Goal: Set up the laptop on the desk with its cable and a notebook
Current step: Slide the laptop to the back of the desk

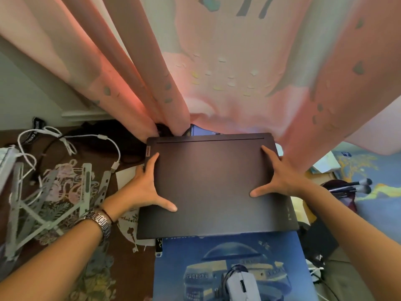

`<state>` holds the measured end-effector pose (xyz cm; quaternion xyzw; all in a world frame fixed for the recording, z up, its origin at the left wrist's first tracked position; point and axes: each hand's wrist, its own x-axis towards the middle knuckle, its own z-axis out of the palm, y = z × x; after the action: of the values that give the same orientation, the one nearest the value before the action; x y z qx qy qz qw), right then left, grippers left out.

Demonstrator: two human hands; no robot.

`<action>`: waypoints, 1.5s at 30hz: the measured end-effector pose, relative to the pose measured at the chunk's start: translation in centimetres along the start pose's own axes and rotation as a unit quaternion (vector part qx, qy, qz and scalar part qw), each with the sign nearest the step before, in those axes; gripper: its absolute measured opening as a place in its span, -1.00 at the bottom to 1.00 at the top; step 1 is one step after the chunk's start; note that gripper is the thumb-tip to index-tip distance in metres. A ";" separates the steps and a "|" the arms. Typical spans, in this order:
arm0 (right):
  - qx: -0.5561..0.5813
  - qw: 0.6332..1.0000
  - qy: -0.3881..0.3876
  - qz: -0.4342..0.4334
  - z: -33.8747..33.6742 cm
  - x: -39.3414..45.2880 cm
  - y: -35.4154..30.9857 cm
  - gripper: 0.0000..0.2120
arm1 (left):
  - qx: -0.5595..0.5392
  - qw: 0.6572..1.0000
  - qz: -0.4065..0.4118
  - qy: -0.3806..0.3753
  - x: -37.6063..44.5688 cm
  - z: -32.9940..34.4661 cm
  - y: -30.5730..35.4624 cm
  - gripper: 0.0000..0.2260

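Note:
A closed dark grey laptop [214, 185] lies flat in the middle of the desk, its far edge under the pink curtain. My left hand [145, 187] grips its left edge, thumb on the lid. My right hand [280, 174] grips the right edge, thumb also on the lid. A white cable [108, 146] with a plug end loops on the desk to the left, beside a black cable. No notebook can be made out for certain.
A blue mouse mat [230, 268] lies in front of the laptop with a white mouse [243, 285] on it. A folding metal laptop stand [52, 200] sits at the left. Makeup brushes [353, 185] stand at the right. The pink curtain [217, 72] hangs behind.

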<state>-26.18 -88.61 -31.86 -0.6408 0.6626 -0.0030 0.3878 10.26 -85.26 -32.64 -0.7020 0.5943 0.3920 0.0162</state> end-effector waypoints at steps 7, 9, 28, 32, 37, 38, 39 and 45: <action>0.015 1.000 -0.015 -0.002 -0.2 0.9 0.1 0.35 | -0.017 1.000 0.000 0.000 -0.1 -0.1 0.3 0.42; 0.023 1.000 -0.019 -0.006 -0.2 0.7 0.0 0.35 | -0.020 1.000 0.000 0.000 -0.6 -0.2 0.6 0.42; 0.003 0.995 0.043 -0.093 -1.0 -7.7 -4.2 0.30 | -0.015 0.997 0.028 0.063 -9.7 -3.6 -0.7 0.37; -0.005 0.995 0.043 -0.093 0.4 -8.6 -7.6 0.32 | -0.023 0.997 0.031 0.071 -11.5 -5.6 -3.0 0.39; -0.007 0.994 0.055 -0.097 3.1 -9.3 -12.7 0.36 | -0.031 0.996 0.029 0.080 -13.7 -8.4 -7.6 0.39; -0.010 0.993 0.058 -0.099 3.7 -9.4 -13.7 0.37 | -0.029 0.996 0.028 0.083 -14.0 -9.0 -8.5 0.40; -0.012 0.993 0.062 -0.102 4.5 -9.6 -14.9 0.38 | -0.025 0.996 0.026 0.087 -14.3 -9.7 -9.7 0.40; 0.004 0.990 0.096 -0.099 9.7 -10.2 -22.3 0.39 | -0.013 0.995 0.039 0.093 -15.3 -14.6 -17.7 0.39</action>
<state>-3.54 -79.12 -22.29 -0.6988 0.6297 -0.1055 0.3225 33.20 -74.60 -21.66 -0.7121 0.6148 0.3329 -0.0634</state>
